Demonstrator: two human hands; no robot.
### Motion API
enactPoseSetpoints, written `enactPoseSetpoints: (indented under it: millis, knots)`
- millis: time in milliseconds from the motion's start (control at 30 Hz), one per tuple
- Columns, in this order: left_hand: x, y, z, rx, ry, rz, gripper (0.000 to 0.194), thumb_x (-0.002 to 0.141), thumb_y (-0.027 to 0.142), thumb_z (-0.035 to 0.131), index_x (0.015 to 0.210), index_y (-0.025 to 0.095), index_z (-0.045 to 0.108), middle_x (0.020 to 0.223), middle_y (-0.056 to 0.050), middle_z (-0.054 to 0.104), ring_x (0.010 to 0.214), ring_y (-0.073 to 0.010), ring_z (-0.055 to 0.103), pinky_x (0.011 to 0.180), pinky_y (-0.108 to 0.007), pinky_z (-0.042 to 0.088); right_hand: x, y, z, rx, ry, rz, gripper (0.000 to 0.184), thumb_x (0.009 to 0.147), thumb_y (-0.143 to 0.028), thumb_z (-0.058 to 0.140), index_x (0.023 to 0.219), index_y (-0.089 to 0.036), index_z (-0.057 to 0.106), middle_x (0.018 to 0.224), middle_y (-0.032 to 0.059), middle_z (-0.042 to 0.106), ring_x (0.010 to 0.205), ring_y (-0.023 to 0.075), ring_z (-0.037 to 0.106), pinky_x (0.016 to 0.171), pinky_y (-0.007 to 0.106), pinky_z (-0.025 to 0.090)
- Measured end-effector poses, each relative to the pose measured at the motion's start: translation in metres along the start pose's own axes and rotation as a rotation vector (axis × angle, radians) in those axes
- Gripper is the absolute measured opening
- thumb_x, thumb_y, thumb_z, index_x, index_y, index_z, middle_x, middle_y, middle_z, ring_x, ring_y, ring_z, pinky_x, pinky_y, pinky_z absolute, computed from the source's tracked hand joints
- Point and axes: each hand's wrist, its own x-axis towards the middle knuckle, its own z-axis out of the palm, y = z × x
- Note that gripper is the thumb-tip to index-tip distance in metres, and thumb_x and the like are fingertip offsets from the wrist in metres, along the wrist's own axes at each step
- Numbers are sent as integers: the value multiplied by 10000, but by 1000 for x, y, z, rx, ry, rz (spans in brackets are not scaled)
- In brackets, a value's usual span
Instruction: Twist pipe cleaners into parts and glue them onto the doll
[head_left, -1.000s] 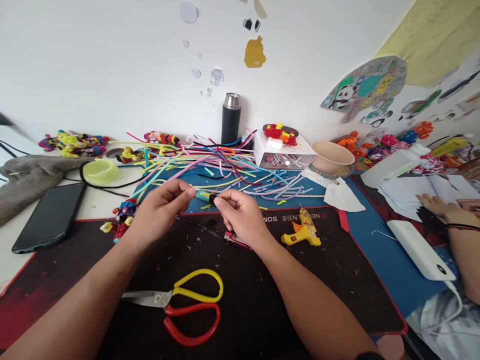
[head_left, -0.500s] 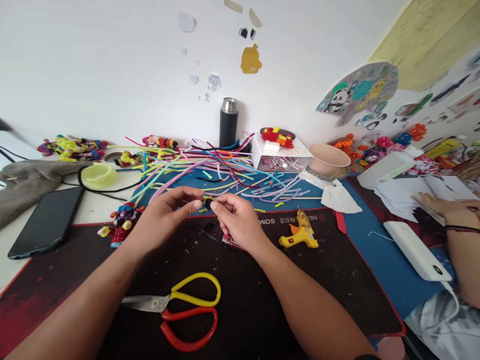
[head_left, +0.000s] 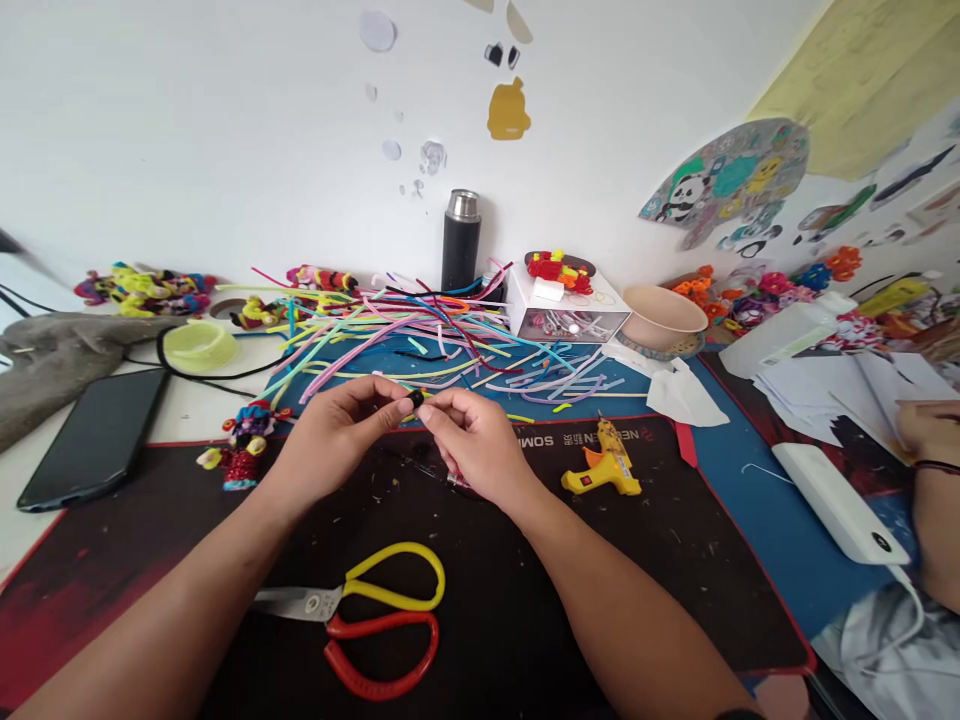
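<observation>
Black and green, the small rounded piece (head_left: 415, 398) sits pinched between thumb and finger of my left hand (head_left: 337, 430), at about twelve o'clock from me, above the counter (head_left: 739, 540). My right hand (head_left: 480, 440) has its thumb and fingers drawn together at the piece's edge; whether they grip it too I cannot tell. With so little to hold, an uneven squeeze could pop it loose among the multicoloured fuzzy stems (head_left: 405, 318) beyond, or onto the black mat (head_left: 525, 590). Lowering my right hand might nudge the partly hidden red-and-silver object (head_left: 457, 482) beneath; drawing back carelessly could catch the yellow-and-red-handled metal scissors (head_left: 330, 604) at ten o'clock.
</observation>
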Motion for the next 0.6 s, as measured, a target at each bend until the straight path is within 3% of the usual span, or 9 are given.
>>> enactPoseSetpoints:
  millis: [233,367,600]
  knots:
    - [1,11,-3,18,-54,-78,520,834,717,821,760,212,722,729,-8,652,700,-180,555,677,-297,451,0,-4,-4,-50,39,-79,227,976,-440,731,1041,-225,702,574,-86,528,440,106,458,474,260,361]
    - [2,11,0,24,-123,-94,519,826,723,810,765,212,744,721,-21,678,686,-188,578,658,-301,452,-2,-1,-3,-106,57,-118,248,977,-443,734,1120,-241,734,614,-75,529,493,124,478,513,276,378]
    - [2,6,1,-128,-86,-128,455,805,650,870,746,212,762,725,-41,695,674,-186,573,650,-314,469,-1,3,-3,-237,100,-231,196,986,-397,727,1105,-245,758,661,-51,552,595,152,518,613,308,405]
